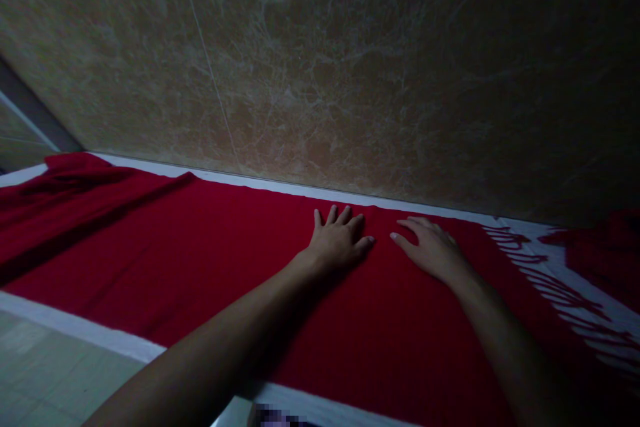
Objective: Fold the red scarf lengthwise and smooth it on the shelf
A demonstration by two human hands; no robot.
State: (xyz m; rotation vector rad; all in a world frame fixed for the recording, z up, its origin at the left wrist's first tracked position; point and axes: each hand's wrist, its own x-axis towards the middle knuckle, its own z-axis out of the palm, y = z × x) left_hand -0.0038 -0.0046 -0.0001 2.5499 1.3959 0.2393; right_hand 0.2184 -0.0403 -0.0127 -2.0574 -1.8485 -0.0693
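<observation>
A red fringed scarf (150,267) is laid across a white-edged ledge (75,323), below a marble-patterned wall (320,80). On the scarf, the left hand (340,240) and the right hand (430,250) are held open and palm down, just apart, with neither clenched and nothing grasped. Its middle is spread flat; rucked folds (75,177) remain at its left end, and a red mass (600,253) lies beyond its fringe (550,287).
</observation>
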